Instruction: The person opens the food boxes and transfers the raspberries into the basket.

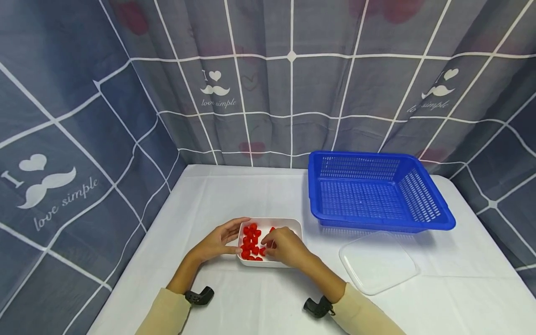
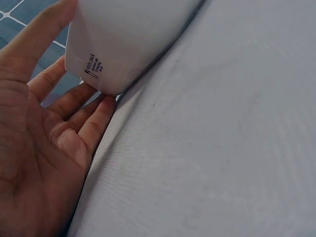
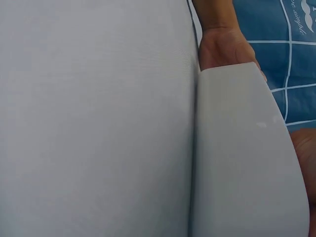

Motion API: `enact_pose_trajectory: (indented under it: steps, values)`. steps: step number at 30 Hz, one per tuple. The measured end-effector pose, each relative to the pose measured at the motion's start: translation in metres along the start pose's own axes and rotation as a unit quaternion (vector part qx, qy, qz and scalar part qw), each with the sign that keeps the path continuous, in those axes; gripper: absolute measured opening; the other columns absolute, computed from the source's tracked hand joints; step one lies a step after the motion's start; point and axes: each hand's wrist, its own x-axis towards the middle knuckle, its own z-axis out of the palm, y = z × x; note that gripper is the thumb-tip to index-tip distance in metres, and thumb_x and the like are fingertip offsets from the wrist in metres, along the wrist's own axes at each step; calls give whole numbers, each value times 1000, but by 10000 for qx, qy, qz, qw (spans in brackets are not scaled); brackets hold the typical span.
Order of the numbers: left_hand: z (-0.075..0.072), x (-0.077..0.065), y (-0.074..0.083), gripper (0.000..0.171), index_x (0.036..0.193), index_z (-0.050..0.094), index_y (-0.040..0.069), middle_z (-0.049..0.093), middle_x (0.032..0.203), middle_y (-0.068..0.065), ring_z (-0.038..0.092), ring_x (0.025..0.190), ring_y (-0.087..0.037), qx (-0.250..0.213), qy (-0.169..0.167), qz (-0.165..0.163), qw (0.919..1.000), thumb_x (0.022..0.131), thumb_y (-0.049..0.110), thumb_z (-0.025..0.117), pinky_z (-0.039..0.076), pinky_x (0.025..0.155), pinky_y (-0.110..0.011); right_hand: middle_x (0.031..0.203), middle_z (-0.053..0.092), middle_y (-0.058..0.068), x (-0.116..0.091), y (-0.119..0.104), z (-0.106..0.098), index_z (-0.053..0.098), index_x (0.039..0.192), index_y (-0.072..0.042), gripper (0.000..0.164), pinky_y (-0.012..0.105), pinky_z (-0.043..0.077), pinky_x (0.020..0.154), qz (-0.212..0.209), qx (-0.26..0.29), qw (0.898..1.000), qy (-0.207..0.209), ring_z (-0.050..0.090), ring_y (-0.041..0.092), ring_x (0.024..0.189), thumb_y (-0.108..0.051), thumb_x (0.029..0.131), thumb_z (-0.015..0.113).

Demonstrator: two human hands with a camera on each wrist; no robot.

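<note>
A shallow white plastic box (image 1: 272, 264) holds many small, glossy red pieces (image 1: 250, 239), most of them gathered at its left side. My left hand (image 1: 215, 241) grips the box's left end, thumb at the near rim and fingers round the far corner. In the left wrist view, the fingers of that left hand (image 2: 64, 113) lie against the end wall, below small printed lettering. My right hand (image 1: 286, 246) reaches over the box from the right, its curled fingers pinching a red piece (image 1: 262, 251) at the thumb tip. Another red piece (image 1: 272, 229) shows just behind its knuckles.
A blue slatted plastic basket (image 1: 360, 218) stands at the back right of the white-covered table (image 1: 259, 302). In front of it lies a clear plastic lid (image 1: 378, 263), flat on the cloth. Grey-blue checked curtains (image 1: 268, 93) enclose the back and sides.
</note>
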Motion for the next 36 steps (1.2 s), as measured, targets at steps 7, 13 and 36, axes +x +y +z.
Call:
enact_pose_trajectory:
  steps: [7,13,36]
  values:
    - [0,-1,1,82,155,42,17,42,158,-9,36,147,-34,7,14,-20,10000,84,3,80,40,113,-25,67,61,-11,0,-4,3,79,86,-13,9,20,46,58,184,-260,9995,-64,52,3,64,-6,81,83]
    - [0,-1,0,82,155,41,17,42,158,-9,37,147,-34,-4,0,-21,10000,84,3,80,40,113,-26,65,58,-13,-1,-5,2,73,76,-16,15,21,45,56,297,-217,9993,-82,51,3,62,-7,80,84]
    - [0,0,0,83,155,42,18,39,159,-10,35,148,-33,50,25,-9,10000,83,3,81,39,113,-25,71,69,-8,2,-2,-22,76,79,-13,10,21,50,61,-20,566,9975,423,57,4,64,-9,81,85]
